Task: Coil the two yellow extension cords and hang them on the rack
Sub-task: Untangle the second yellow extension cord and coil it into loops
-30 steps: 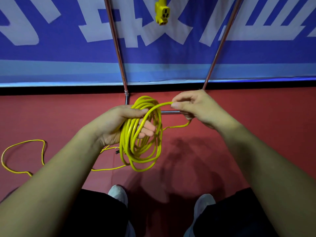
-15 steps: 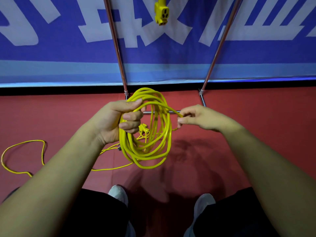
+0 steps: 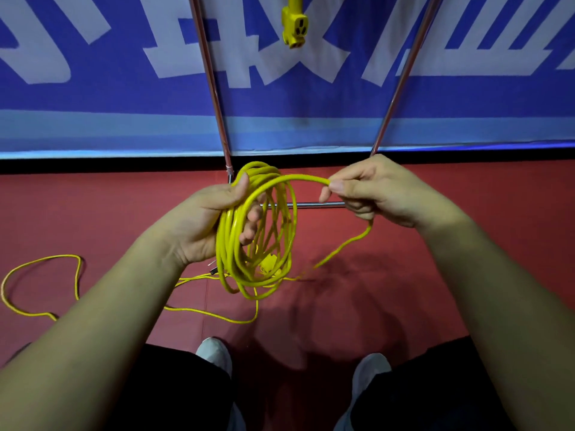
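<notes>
Far out to the left of the left hand, a slack run of yellow cord (image 3: 62, 256) lay in loose bends on the red floor (image 3: 93, 213), leading back beneath the left forearm toward the hands. The left hand (image 3: 199, 225) was wrapped round the coil (image 3: 258, 244). Its thumb lay over the top of the gathered loops and its fingers showed through the ring, with several turns hanging below it. From the top of the coil one strand arched across to the right hand (image 3: 382, 194), which pinched it between thumb and forefinger. The hands were held apart at much the same height. Below the right hand the cord fell away to the floor and ran back under the coil.

Beyond the hands stood the chrome rack (image 3: 311, 204), its posts rising out of view. High above and between the hands a yellow socket end (image 3: 295, 24) dangled.

That hanging end suggested one cord was already on the rack, though its coil was out of sight. The second cord looked more than half wound. The slack on the floor was yet to be gathered, and the finished coil had yet to be hung.
</notes>
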The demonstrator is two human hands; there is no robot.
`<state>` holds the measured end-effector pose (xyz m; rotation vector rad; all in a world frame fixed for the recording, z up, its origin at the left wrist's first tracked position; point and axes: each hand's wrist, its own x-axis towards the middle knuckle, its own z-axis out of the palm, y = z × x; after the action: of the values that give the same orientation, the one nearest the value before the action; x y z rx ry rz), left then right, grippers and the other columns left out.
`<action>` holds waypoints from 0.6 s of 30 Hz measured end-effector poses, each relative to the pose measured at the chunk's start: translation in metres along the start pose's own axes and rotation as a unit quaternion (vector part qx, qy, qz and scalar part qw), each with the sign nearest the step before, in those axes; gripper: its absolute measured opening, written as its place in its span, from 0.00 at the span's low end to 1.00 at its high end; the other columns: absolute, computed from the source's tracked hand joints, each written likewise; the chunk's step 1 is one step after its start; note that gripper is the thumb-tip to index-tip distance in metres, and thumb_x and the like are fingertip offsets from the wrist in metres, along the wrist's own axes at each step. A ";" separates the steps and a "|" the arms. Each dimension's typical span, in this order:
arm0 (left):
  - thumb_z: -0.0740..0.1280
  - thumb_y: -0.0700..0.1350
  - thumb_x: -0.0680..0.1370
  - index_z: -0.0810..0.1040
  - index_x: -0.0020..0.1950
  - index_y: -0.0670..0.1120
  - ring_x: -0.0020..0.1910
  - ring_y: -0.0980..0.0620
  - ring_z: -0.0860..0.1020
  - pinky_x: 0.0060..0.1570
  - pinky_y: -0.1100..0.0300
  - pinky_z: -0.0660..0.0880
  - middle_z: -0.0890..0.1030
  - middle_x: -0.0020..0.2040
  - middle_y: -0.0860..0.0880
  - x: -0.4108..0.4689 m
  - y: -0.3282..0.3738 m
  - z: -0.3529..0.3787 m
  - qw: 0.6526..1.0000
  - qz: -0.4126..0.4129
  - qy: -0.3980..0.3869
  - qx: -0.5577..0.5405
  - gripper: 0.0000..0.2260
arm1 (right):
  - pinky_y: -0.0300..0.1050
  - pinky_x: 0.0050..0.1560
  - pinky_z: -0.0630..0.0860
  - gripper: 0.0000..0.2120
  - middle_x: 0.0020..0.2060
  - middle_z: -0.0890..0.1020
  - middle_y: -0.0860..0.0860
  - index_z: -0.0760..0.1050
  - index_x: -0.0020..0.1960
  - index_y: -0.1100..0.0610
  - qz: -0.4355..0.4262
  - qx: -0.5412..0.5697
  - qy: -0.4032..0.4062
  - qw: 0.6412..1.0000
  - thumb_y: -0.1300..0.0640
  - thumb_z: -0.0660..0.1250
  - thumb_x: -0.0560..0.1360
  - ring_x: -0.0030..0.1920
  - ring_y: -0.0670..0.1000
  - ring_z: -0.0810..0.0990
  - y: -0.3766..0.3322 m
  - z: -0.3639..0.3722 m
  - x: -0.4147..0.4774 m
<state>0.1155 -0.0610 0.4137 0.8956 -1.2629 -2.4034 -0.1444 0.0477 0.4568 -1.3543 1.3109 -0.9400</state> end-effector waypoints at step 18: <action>0.54 0.42 0.84 0.71 0.50 0.37 0.28 0.48 0.78 0.33 0.57 0.68 0.79 0.34 0.44 -0.009 0.011 0.023 0.939 0.042 -0.241 -0.240 0.11 | 0.44 0.40 0.66 0.10 0.33 0.75 0.51 0.76 0.41 0.59 0.083 -0.287 0.027 0.954 0.54 0.70 0.76 0.36 0.46 0.70 0.097 -0.023 0.019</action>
<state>0.1073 -0.0485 0.4361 0.1105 -0.7460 -2.7676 -0.1854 0.0331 0.3657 -1.6209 1.7972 -0.4930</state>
